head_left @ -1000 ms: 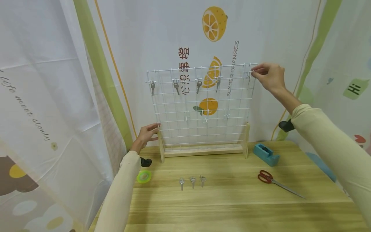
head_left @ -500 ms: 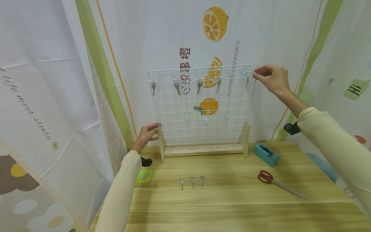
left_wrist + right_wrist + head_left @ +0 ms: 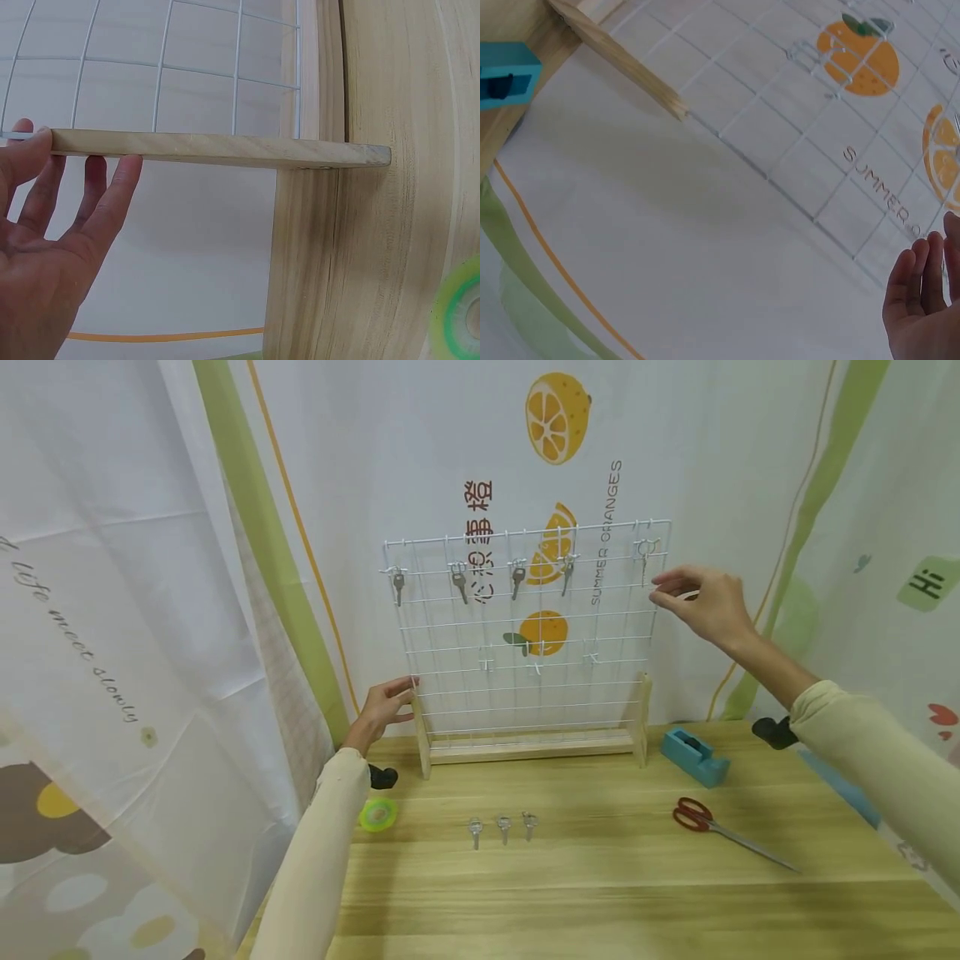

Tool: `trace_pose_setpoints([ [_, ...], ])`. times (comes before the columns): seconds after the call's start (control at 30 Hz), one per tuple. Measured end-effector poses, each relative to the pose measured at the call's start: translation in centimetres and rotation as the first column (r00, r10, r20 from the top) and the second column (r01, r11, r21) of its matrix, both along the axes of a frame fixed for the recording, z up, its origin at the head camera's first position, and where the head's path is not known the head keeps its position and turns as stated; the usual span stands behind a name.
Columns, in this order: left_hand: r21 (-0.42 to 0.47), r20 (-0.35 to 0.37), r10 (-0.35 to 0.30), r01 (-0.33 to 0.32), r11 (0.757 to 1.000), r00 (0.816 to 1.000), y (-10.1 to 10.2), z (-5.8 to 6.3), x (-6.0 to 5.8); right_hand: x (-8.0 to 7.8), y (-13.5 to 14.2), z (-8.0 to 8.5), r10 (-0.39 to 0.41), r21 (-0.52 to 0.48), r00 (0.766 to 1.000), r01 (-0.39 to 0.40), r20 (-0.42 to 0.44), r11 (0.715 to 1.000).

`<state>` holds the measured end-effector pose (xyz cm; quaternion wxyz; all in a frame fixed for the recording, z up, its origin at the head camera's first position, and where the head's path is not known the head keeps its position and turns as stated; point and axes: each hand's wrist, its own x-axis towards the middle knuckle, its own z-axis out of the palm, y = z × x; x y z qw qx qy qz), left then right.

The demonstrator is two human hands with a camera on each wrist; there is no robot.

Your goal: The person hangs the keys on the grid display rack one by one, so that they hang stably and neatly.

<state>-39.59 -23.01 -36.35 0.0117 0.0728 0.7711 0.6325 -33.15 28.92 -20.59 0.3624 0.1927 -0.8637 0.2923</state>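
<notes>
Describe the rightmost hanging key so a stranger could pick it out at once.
On the table, find the white wire rack on its wooden stand. Follow the row of hanging keys near its top to the right end. The last key is set apart by the wider gap to its neighbour and by being closest to the person's right grip.

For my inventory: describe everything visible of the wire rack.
The wire rack is a white, metal-looking grid, upright in a wooden stand on the table. Five keys hang from hooks near its top; three lower hooks bear none. The left hand grips the left post; whether the right hand touches the rack is unclear.
</notes>
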Motion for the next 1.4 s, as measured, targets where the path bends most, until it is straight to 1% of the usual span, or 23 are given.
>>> trace_pose_setpoints([
  [0.23, 0.009, 0.015, 0.018, -0.018, 1.0, 1.0, -0.1, -0.1, -0.1, 0.5, -1.2, -3.0, 0.089, 0.003, 0.995, -0.089, 0.034, 0.996],
  [0.47, 0.002, -0.001, 0.021, -0.021, 1.0, 1.0, 0.2, 0.4, -0.1, 0.9, -2.2, -6.3, 0.117, 0.021, 0.99, -0.119, 0.074, 0.993],
  [0.6, 0.005, -0.004, 0.01, -0.01, 1.0, 1.0, 0.5, 0.5, -0.1, 1.2, -2.8, -8.8, 0.163, 0.016, 0.981, -0.165, 0.104, 0.986],
  [0.7, 0.01, 0.007, 0.004, -0.004, 1.0, 1.0, 0.7, 0.4, -0.1, 1.2, -3.4, -10.7, 0.202, 0.012, 0.972, -0.205, 0.121, 0.979],
  [0.83, 0.006, 0.007, 0.007, -0.008, 1.0, 1.0, 0.5, 0.2, -0.1, 1.1, -4.5, -12.7, 0.246, 0.006, 0.958, -0.25, 0.15, 0.968],
  [0.97, 0.001, 0.0, 0.009, -0.009, 1.0, 1.0, 0.3, 0.1, -0.1, 1.2, -5.6, -14.2, 0.275, -0.007, 0.943, -0.278, 0.187, 0.96],
  [1.13, -0.002, -0.001, 0.009, -0.009, 1.0, 1.0, 0.2, 0.3, -0.1, 1.2, -6.8, -15.6, 0.294, -0.022, 0.929, -0.297, 0.224, 0.955],
  [1.27, -0.003, 0.006, 0.018, -0.018, 1.0, 1.0, 0.3, 0.2, -0.1, 1.1, -7.8, -16.8, 0.298, -0.02, 0.921, -0.303, 0.25, 0.953],
  [1.4, 0.003, 0.005, 0.018, -0.018, 1.0, 1.0, 0.3, 0.1, -0.3, 1.1, -8.8, -18.0, 0.308, -0.011, 0.919, -0.315, 0.246, 0.949],
])
